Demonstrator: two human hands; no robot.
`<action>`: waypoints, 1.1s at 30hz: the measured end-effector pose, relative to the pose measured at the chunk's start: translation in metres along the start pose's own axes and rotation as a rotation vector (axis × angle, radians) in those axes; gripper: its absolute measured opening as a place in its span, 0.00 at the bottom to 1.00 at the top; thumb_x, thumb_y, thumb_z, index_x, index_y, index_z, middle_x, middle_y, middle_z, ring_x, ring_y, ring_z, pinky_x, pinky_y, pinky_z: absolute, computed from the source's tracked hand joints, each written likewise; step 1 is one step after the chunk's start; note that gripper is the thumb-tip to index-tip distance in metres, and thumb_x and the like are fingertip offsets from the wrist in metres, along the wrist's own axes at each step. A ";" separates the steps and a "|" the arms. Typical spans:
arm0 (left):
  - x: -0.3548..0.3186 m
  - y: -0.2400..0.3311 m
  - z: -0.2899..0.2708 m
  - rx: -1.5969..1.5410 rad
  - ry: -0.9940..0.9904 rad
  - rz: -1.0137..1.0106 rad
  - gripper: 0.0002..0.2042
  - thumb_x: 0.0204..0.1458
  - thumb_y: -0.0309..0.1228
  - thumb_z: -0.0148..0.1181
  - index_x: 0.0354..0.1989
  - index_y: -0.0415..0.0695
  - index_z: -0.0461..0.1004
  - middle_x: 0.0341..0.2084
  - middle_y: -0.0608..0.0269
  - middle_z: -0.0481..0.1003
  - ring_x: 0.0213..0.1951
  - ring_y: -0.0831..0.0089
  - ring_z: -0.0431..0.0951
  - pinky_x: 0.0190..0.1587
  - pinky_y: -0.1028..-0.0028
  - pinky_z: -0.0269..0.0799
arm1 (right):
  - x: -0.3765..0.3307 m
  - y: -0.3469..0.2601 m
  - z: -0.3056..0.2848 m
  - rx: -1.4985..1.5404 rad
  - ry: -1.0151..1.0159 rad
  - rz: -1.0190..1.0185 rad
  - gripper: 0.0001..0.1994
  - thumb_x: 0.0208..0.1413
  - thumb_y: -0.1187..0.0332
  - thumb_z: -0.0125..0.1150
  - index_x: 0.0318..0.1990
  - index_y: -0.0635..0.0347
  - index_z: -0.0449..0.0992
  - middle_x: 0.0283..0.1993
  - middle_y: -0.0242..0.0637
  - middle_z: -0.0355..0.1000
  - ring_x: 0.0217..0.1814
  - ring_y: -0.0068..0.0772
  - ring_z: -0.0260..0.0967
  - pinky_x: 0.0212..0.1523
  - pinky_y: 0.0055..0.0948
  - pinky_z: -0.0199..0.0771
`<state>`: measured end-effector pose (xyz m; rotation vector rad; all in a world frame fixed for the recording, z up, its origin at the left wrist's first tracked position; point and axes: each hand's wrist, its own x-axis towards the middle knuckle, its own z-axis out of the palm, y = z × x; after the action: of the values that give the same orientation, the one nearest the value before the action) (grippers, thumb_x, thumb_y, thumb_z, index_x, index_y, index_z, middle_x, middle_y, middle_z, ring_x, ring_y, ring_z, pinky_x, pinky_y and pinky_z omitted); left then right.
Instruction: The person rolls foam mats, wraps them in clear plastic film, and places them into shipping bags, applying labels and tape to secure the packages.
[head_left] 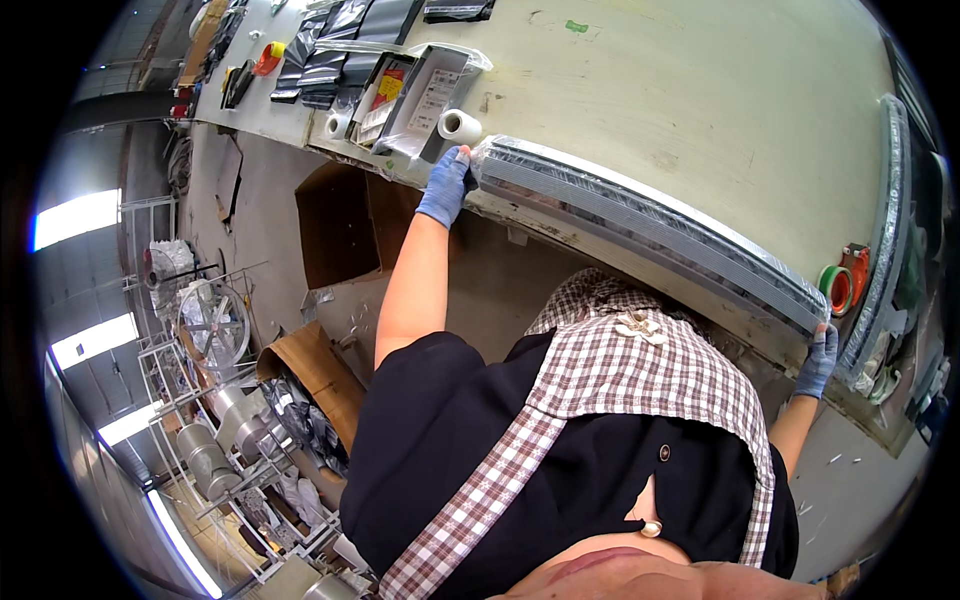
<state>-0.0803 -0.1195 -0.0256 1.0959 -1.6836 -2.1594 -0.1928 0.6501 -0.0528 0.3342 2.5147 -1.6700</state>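
Observation:
A long, straight grey bundle with ribbed sides (650, 235), wrapped in see-through plastic film, lies along the near edge of the table. At its left end my left hand (446, 188), in a blue glove, has its fingers closed on the film-covered tip. The gloved right hand (819, 365) grips the opposite end, its fingertips partly hidden by the bundle. Just beyond my left hand stands a small white roll (459, 126). Close to the right end are a green-and-red tape roll (836, 288) and a red tape dispenser (858, 262).
The pale green table (720, 90) stretches away from me. Another film-wrapped length (888, 220) lies along its right side. At the left are a grey tray (432, 95), black plastic bags (325, 70) and a yellow-red tape roll (268, 58). Cardboard boxes (325, 235) stand on the floor.

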 end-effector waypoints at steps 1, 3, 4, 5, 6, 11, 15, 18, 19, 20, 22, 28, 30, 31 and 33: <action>-0.001 0.003 -0.004 0.060 -0.074 -0.052 0.12 0.63 0.45 0.55 0.41 0.50 0.74 0.27 0.77 0.70 0.27 0.85 0.68 0.30 0.82 0.64 | 0.004 0.013 -0.001 0.005 0.040 -0.025 0.10 0.64 0.59 0.59 0.38 0.54 0.75 0.34 0.18 0.65 0.36 0.12 0.55 0.38 0.15 0.54; -0.005 0.016 -0.026 0.188 -0.212 -0.154 0.15 0.61 0.49 0.56 0.41 0.50 0.74 0.29 0.76 0.70 0.29 0.84 0.68 0.32 0.82 0.64 | 0.005 0.003 0.020 0.074 0.111 -0.088 0.10 0.65 0.59 0.59 0.38 0.54 0.75 0.34 0.18 0.65 0.36 0.13 0.55 0.38 0.16 0.55; -0.009 0.018 -0.030 0.251 -0.285 -0.210 0.16 0.60 0.51 0.56 0.42 0.50 0.74 0.30 0.75 0.70 0.30 0.83 0.68 0.32 0.81 0.64 | 0.005 -0.004 0.028 0.104 0.151 -0.117 0.10 0.65 0.59 0.58 0.38 0.54 0.75 0.34 0.18 0.65 0.36 0.13 0.56 0.38 0.16 0.56; -0.019 0.033 -0.004 0.374 -0.187 -0.184 0.15 0.59 0.50 0.58 0.38 0.50 0.73 0.24 0.78 0.66 0.25 0.86 0.63 0.27 0.83 0.59 | 0.006 0.000 0.022 0.110 0.166 -0.108 0.10 0.65 0.59 0.58 0.39 0.55 0.75 0.34 0.19 0.65 0.37 0.13 0.57 0.39 0.16 0.57; -0.017 0.040 0.002 0.396 -0.215 -0.167 0.14 0.59 0.48 0.58 0.37 0.50 0.73 0.23 0.79 0.65 0.24 0.86 0.63 0.26 0.83 0.58 | 0.006 0.006 0.018 0.116 0.184 -0.099 0.10 0.65 0.60 0.58 0.40 0.56 0.76 0.35 0.20 0.66 0.37 0.14 0.58 0.40 0.16 0.58; -0.020 0.037 -0.017 0.100 -0.308 -0.035 0.10 0.60 0.38 0.58 0.36 0.43 0.76 0.28 0.74 0.72 0.30 0.85 0.70 0.33 0.81 0.65 | -0.014 -0.030 0.023 0.177 0.246 -0.003 0.10 0.63 0.64 0.58 0.42 0.61 0.77 0.37 0.23 0.69 0.39 0.16 0.62 0.42 0.18 0.62; -0.034 0.011 -0.016 0.053 -0.314 -0.012 0.12 0.64 0.32 0.50 0.48 0.36 0.73 0.45 0.63 0.76 0.48 0.75 0.74 0.53 0.75 0.67 | -0.006 -0.050 0.018 0.055 0.101 0.229 0.11 0.59 0.64 0.62 0.39 0.64 0.78 0.33 0.24 0.69 0.37 0.17 0.62 0.42 0.20 0.63; -0.026 0.002 -0.016 -0.012 -0.362 -0.111 0.15 0.65 0.34 0.49 0.52 0.37 0.71 0.49 0.62 0.74 0.52 0.75 0.72 0.56 0.76 0.64 | -0.002 -0.047 0.023 0.105 0.133 0.180 0.14 0.60 0.59 0.62 0.42 0.63 0.79 0.34 0.25 0.72 0.38 0.19 0.65 0.43 0.22 0.65; -0.020 -0.002 -0.025 -0.007 -0.382 -0.120 0.15 0.65 0.35 0.49 0.53 0.38 0.71 0.49 0.62 0.74 0.52 0.75 0.72 0.56 0.76 0.64 | -0.002 -0.039 0.009 0.258 0.096 0.306 0.15 0.62 0.58 0.59 0.45 0.61 0.79 0.37 0.27 0.73 0.41 0.21 0.68 0.45 0.23 0.67; -0.010 -0.006 -0.036 0.001 -0.400 -0.126 0.16 0.65 0.36 0.49 0.53 0.38 0.71 0.50 0.62 0.74 0.52 0.75 0.72 0.56 0.76 0.64 | -0.004 -0.037 0.001 0.528 -0.133 0.318 0.14 0.62 0.57 0.58 0.45 0.57 0.79 0.36 0.27 0.73 0.39 0.23 0.69 0.43 0.23 0.67; -0.003 -0.016 -0.063 0.121 -0.308 -0.030 0.16 0.64 0.38 0.52 0.53 0.39 0.72 0.49 0.62 0.75 0.52 0.74 0.72 0.57 0.73 0.65 | -0.024 -0.089 0.017 0.585 -0.161 0.413 0.13 0.60 0.57 0.58 0.42 0.56 0.78 0.34 0.26 0.72 0.37 0.23 0.68 0.41 0.24 0.66; -0.001 -0.008 -0.064 -0.049 -0.437 -0.281 0.24 0.63 0.46 0.54 0.58 0.39 0.70 0.53 0.59 0.74 0.55 0.66 0.73 0.60 0.64 0.66 | -0.037 -0.069 0.003 0.612 -0.207 0.320 0.03 0.59 0.68 0.60 0.36 0.55 0.74 0.32 0.24 0.69 0.36 0.18 0.64 0.41 0.18 0.63; -0.006 -0.002 -0.055 0.130 -0.443 -0.162 0.23 0.63 0.47 0.52 0.56 0.40 0.71 0.52 0.60 0.75 0.54 0.67 0.73 0.59 0.65 0.67 | -0.038 -0.055 0.004 0.580 -0.109 0.238 0.04 0.59 0.67 0.60 0.36 0.56 0.75 0.32 0.26 0.70 0.33 0.20 0.66 0.39 0.22 0.66; -0.005 -0.002 -0.052 0.112 -0.392 -0.144 0.23 0.64 0.48 0.51 0.54 0.40 0.71 0.51 0.60 0.75 0.53 0.68 0.73 0.58 0.65 0.67 | -0.036 -0.055 0.008 0.565 -0.068 0.198 0.05 0.60 0.66 0.60 0.36 0.57 0.75 0.31 0.27 0.71 0.32 0.22 0.67 0.37 0.23 0.67; -0.004 -0.002 -0.047 0.074 -0.286 -0.107 0.23 0.64 0.50 0.50 0.52 0.41 0.72 0.49 0.61 0.75 0.51 0.70 0.74 0.56 0.66 0.68 | -0.030 -0.057 0.014 0.510 -0.066 0.166 0.05 0.60 0.67 0.60 0.35 0.57 0.75 0.31 0.26 0.71 0.32 0.21 0.66 0.38 0.22 0.67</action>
<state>-0.0469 -0.1522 -0.0296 0.9512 -1.8744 -2.4382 -0.1783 0.6119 -0.0008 0.5017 1.9206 -2.1850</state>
